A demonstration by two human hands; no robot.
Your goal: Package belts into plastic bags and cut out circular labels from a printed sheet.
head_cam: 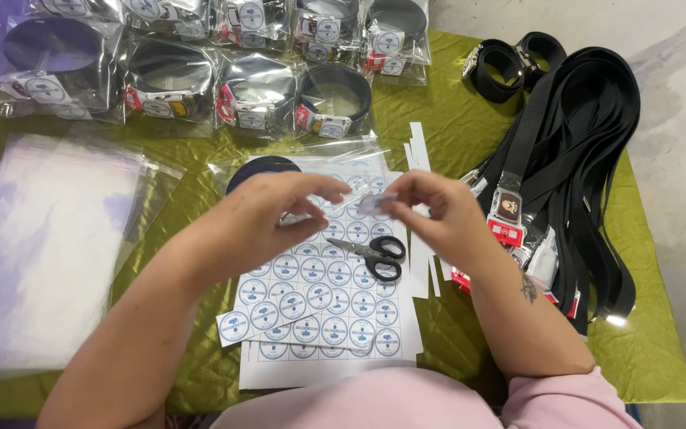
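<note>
The left hand (279,210) and the right hand (430,210) are meeting above the sticker sheet (319,310), fingers pressed together, both pinching one small round sticker (375,203). The sticker is appearing pale and partly blurred, with a bluish tint. Black-handled scissors (375,253) are lying on the sheet. Loose black belts (573,159) are resting at the right of the green worktop (653,349); bagged belts (256,95) are lining its far edge.
</note>
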